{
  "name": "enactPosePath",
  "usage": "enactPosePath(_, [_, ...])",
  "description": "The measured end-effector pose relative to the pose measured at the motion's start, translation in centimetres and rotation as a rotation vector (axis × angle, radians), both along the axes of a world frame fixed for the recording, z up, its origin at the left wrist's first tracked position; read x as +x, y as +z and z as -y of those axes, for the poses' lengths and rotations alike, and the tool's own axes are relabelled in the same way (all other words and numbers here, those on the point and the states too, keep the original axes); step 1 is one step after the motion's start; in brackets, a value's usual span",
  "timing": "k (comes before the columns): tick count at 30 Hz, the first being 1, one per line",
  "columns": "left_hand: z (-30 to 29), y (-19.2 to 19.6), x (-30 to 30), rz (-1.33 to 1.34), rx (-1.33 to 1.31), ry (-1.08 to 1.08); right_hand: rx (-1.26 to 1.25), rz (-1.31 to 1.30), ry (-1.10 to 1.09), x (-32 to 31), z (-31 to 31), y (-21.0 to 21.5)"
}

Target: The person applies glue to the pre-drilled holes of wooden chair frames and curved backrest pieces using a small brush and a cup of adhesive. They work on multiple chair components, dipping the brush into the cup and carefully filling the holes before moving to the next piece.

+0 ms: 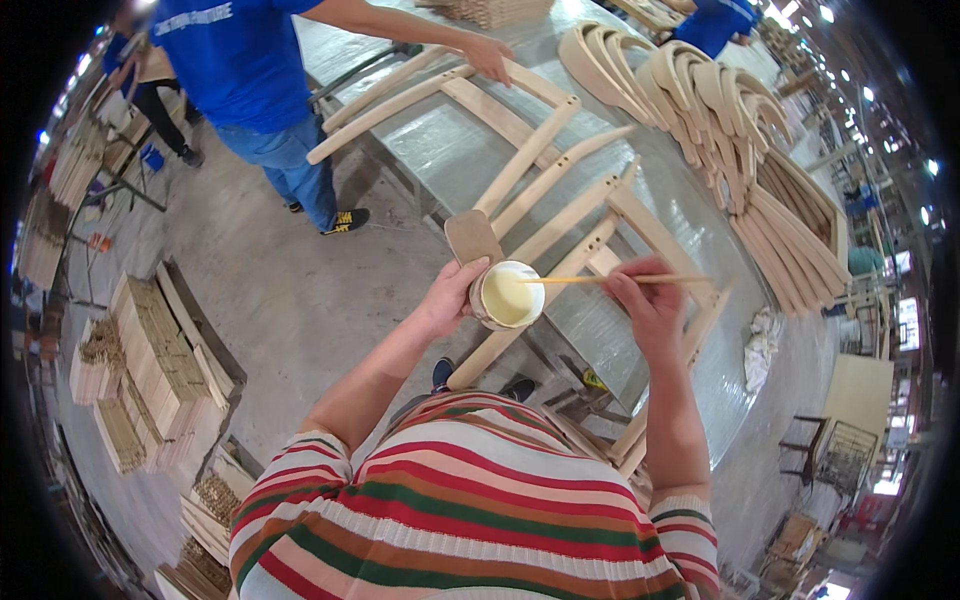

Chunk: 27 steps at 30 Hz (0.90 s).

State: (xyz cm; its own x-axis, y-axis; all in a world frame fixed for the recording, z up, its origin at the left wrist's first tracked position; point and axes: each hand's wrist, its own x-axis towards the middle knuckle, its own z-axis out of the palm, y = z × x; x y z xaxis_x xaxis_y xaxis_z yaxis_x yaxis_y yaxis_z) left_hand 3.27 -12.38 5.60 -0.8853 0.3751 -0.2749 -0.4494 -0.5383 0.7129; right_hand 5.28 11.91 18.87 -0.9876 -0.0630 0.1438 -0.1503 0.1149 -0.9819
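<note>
My left hand (450, 297) is wrapped round a white cup (477, 300) partly filled with a pale yellow, creamy liquid (507, 299). A flat brown piece with rounded corners (473, 238) juts out beyond the cup, next to my fingers. Pinched in my right hand (645, 300) is a thin wooden stick (575, 280); its left end reaches over the cup's rim into the opening. Whether that end bears bristles I cannot make out. Beneath and beyond both hands, pale wooden chair frames (550, 232) with small dark holes in their rails lie on the table.
The table (420, 150) has a shiny, film-like cover. Curved wooden parts (690, 90) and long slats (790, 250) are stacked at its right. A co-worker in a blue shirt (235, 60) touches a frame at the far left. Wood stacks (150, 370) stand on the floor; a white cloth (762, 350) lies at right.
</note>
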Motion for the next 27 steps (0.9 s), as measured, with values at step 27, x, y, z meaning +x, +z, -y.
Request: enactPosePath(27, [-12.8,4.9,-0.9,-0.179,-0.319,-0.293,0.610,-0.302,0.100,3.6,-10.5,4.3])
